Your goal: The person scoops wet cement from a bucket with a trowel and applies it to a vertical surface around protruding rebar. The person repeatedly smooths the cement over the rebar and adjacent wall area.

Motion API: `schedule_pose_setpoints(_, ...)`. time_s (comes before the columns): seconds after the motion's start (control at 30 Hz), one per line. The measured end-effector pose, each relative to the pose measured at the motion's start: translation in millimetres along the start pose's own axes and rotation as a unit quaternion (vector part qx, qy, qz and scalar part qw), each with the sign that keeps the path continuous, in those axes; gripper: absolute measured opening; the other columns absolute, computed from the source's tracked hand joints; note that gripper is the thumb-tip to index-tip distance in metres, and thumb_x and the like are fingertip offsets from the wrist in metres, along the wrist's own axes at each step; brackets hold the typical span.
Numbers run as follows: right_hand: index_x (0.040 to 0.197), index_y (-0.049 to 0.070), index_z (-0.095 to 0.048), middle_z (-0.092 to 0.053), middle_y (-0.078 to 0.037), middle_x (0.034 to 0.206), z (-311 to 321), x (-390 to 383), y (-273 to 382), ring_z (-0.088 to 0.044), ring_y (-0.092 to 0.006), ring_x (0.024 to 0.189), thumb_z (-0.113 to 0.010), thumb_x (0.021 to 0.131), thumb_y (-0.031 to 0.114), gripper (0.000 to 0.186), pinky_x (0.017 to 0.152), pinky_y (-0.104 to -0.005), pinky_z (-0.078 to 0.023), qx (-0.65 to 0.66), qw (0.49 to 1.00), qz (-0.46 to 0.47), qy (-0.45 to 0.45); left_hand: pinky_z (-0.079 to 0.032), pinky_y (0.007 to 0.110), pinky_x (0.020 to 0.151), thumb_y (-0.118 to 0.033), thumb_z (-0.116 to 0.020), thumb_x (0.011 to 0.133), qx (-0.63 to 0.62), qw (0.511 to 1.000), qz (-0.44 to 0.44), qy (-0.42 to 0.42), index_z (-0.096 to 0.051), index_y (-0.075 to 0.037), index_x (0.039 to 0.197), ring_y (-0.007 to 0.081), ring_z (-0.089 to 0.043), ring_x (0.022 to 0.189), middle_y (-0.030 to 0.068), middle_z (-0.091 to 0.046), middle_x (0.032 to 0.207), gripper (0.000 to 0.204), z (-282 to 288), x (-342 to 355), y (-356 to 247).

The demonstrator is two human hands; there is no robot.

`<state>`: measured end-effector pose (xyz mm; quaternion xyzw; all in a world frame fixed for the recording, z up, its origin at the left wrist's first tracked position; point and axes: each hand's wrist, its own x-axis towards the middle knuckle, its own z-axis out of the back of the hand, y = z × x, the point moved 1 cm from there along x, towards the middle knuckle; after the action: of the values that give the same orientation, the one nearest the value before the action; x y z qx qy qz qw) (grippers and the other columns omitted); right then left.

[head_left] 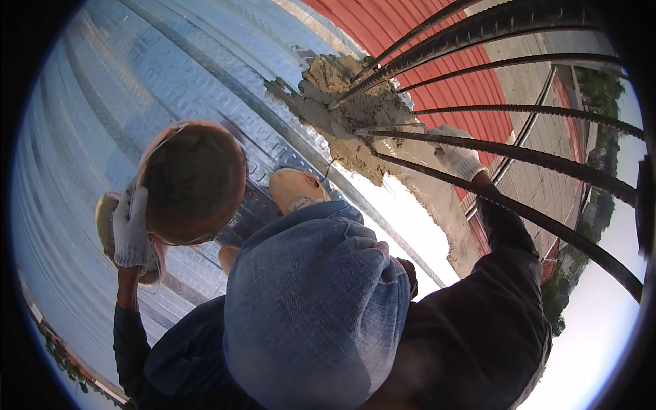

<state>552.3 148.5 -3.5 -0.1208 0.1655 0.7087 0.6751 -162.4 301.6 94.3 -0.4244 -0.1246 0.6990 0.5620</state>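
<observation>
My left hand (130,229), in a white knitted glove, is closed on the side of a reddish bucket (195,184). The bucket tips its round mouth upward, and its inside looks dark with grey-brown residue. On the right, my gloved right hand (456,154) is closed among the steel bars. A thin, flat metal tool like a trowel (396,127) runs from its fingers toward the wet mortar (372,113). The handle is hidden by the hand. Mortar is heaped around the feet of the bars and spreads along the edge of the metal decking.
Several ribbed rebars (506,147) fan out from the mortar across the right side. Ribbed metal decking (191,75) spans the left. Beyond its edge lies a red corrugated roof (471,89). My tan shoe (297,188) stands beside the bucket; blue denim (314,307) covers the lower middle.
</observation>
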Motion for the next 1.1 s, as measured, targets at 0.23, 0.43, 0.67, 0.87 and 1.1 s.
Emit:
schedule_pose_setpoints(0.23, 0.12, 0.01, -0.068, -0.073, -0.016, 0.111, -51, -15, -10, -0.074, -0.037, 0.106, -0.065, 0.105, 0.031, 0.026, 0.089, -0.0488, -0.057, 0.15, 0.979, -0.131, 0.038, -0.05, 0.036, 0.109, -0.035, -0.061, 0.118, 0.003, 1.0, 0.03, -0.005, -0.067, 0.001, 0.152, 0.0187, -0.065, 0.121, 0.0114, -0.074, 0.134, 0.05, 12, 6, 18)
schedule_pose_setpoints(0.43, 0.117, 0.009, -0.066, -0.073, -0.019, 0.099, -1, 9, 8, -0.073, -0.0441, 0.093, -0.066, 0.109, 0.041, 0.033, 0.078, -0.0509, -0.057, 0.164, 0.985, -0.027, 0.035, -0.05, 0.037, 0.109, -0.037, -0.061, 0.117, 0.004, 0.999, 0.039, 0.004, -0.066, 0.002, 0.151, 0.0201, -0.065, 0.121, 0.0124, -0.074, 0.134, 0.052, 7, 8, 14)
schedule_pose_setpoints(0.67, 0.117, 0.012, -0.07, -0.079, -0.018, 0.099, 8, 41, -5, -0.077, -0.0446, 0.096, -0.067, 0.103, 0.031, 0.024, 0.084, -0.0557, -0.06, 0.044, 0.993, 0.061, 0.094, -0.049, 0.037, 0.111, -0.039, -0.061, 0.117, -0.01, 1.0, 0.022, 0.007, -0.067, 0.002, 0.15, 0.0213, -0.065, 0.121, 0.0131, -0.074, 0.135, 0.052, 0, 0, -11)
schedule_pose_setpoints(0.87, 0.115, 0.012, -0.073, -0.079, -0.019, 0.095, 17, 73, -4, -0.079, -0.0432, 0.097, -0.064, 0.105, 0.033, 0.025, 0.085, -0.0549, -0.059, -0.012, 0.974, 0.033, 0.222, -0.049, 0.038, 0.111, -0.037, -0.061, 0.117, -0.001, 1.0, 0.022, -0.004, -0.068, 0.001, 0.149, 0.0215, -0.065, 0.123, 0.0128, -0.074, 0.136, 0.05, -3, 1, -18)
schedule_pose_setpoints(1.1, 0.122, 0.005, -0.068, -0.076, -0.025, 0.098, -25, 59, 15, -0.075, -0.0479, 0.1, -0.064, 0.11, 0.032, 0.029, 0.08, -0.0536, -0.056, 0.173, 0.972, -0.082, 0.139, -0.049, 0.038, 0.111, -0.035, -0.06, 0.117, -0.021, 0.999, 0.049, -0.006, -0.069, 0.0, 0.148, 0.0209, -0.065, 0.122, 0.0119, -0.074, 0.136, 0.048, 8, -4, -12)
